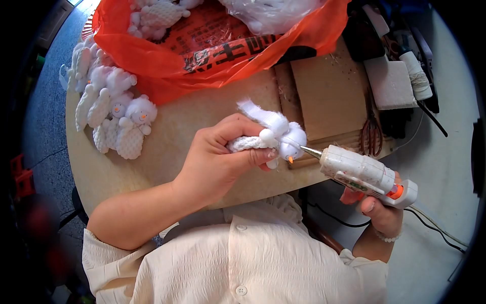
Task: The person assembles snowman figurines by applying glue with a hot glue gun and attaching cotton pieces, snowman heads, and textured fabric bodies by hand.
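My left hand (217, 154) is closed around the knitted body of a small white snowman doll (291, 144), which lies sideways with its orange nose pointing down. A strip of white fluffy trim (263, 115) sticks up from the doll's head and its far end hangs free. My right hand (377, 205) is wrapped around a white hot glue gun (357, 169) from below. The gun's metal nozzle meets the side of the doll's head, at or very near its surface. Part of my right hand's fingers is hidden behind the gun.
Finished-looking snowman dolls (132, 124) lie piled at the table's left edge. An orange plastic bag (212, 76) with more white pieces stands at the back. Cardboard (329, 96), scissors (372, 134), a foam block (387, 83) and a thread spool (416, 76) are at the right. Cables hang below the gun.
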A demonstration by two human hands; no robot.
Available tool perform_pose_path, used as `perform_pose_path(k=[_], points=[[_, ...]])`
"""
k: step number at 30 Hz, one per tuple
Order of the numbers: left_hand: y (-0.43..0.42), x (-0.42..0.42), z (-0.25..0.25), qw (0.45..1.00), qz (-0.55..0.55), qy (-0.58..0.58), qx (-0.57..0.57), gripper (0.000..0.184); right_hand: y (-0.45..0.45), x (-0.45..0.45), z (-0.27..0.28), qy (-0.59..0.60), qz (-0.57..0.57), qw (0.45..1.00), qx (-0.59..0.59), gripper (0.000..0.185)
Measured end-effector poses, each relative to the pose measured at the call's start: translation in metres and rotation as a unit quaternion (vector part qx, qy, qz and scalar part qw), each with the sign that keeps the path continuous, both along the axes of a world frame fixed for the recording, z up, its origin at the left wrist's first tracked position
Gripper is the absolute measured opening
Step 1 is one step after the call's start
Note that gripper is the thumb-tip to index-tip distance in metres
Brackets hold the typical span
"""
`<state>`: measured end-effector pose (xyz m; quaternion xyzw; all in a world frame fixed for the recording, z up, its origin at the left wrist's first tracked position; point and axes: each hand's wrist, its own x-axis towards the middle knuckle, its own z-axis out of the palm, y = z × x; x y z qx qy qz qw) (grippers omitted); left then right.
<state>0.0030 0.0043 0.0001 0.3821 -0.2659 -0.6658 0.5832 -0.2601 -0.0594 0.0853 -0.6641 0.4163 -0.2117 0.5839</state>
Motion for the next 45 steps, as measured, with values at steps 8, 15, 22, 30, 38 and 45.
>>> perform_pose_path(k=[8, 15, 22, 30, 38, 45], points=[[0.0, 0.0, -0.002, 1.0, 0.003, 0.006, 0.008, 0.011, 0.002, 0.0, 0.001, 0.001, -0.014, 1.0, 0.018, 0.041], [0.0, 0.002, -0.002, 0.999, -0.008, 0.022, 0.029, 0.013, 0.006, -0.002, -0.003, -0.019, -0.042, 0.999, 0.03, 0.041], [0.0, 0.005, -0.002, 0.997, -0.025, 0.054, 0.053, 0.016, 0.009, -0.001, -0.005, -0.023, -0.056, 0.997, 0.041, 0.039], [0.0, 0.004, -0.003, 0.994, -0.028, 0.077, 0.075, 0.018, 0.012, -0.004, -0.012, -0.045, -0.065, 0.996, 0.052, 0.037], [0.0, 0.006, -0.001, 0.988, -0.035, 0.118, 0.088, 0.023, 0.012, -0.004, -0.013, -0.057, -0.061, 0.993, 0.078, 0.042], [-0.001, 0.006, 0.0, 0.989, -0.108, 0.044, 0.093, 0.028, 0.011, -0.003, -0.013, -0.06, -0.077, 0.992, 0.083, 0.051]])
